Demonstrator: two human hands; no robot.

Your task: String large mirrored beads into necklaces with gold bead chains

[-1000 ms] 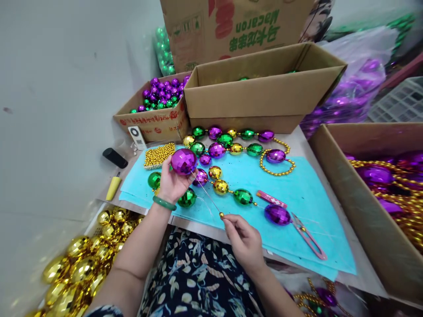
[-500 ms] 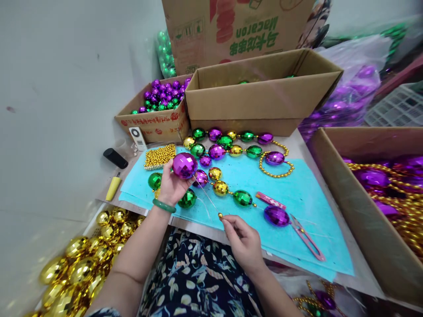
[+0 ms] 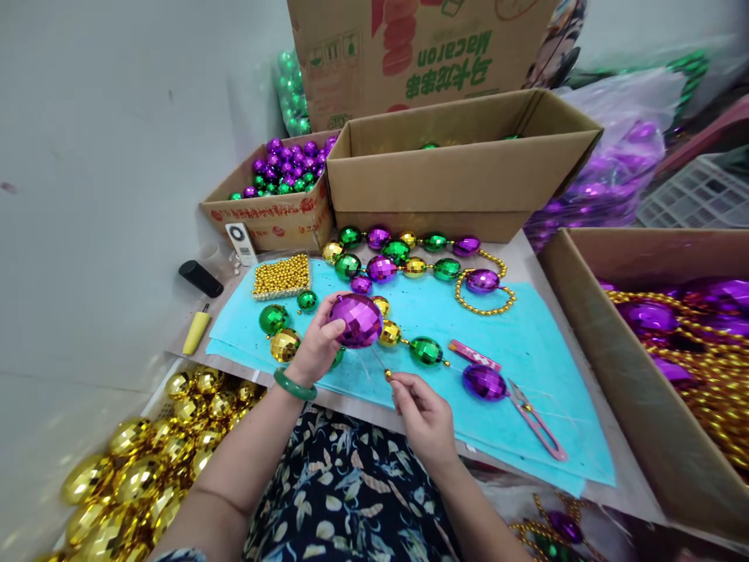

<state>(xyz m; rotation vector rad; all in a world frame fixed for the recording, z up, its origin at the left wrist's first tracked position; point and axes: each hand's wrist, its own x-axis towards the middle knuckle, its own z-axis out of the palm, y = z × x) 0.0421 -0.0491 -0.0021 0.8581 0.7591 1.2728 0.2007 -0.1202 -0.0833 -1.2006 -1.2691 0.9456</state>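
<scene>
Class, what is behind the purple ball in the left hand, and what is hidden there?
Behind the purple ball in the left hand, parts of two gold balls show at its right edge and a sliver of green ball below. Anything squarely behind it is covered.

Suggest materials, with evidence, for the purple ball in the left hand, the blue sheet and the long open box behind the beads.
Purple ball: probably plastic with a mirror-like coating; its facets glint.
Blue sheet: perhaps cloth or nonwoven fabric; it looks matte, thin and layered.
Long open box: apparently cardboard; matte brown walls with a straight fold line.
</scene>
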